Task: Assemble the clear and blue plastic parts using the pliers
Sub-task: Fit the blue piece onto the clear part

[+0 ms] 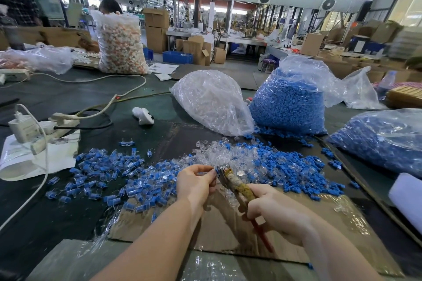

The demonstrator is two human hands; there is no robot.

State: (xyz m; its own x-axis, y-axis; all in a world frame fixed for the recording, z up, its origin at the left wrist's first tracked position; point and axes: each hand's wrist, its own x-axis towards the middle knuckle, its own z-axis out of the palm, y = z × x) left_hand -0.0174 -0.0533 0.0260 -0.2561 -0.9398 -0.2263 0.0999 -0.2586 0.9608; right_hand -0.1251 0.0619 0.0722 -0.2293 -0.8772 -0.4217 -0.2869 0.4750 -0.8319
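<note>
While the right hand (271,207) grips the pliers (237,186) by the handles, the left hand (195,181) pinches a sm. blue part (212,170) at the tool's tip, w/ loose parts pile (262,157) just beyond.

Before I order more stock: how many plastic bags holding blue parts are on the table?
2. One bag of blue parts stands upright beside the bag of clear parts; the other blue bag lies at the right edge, partly cut off. More may sit out of view.
</note>
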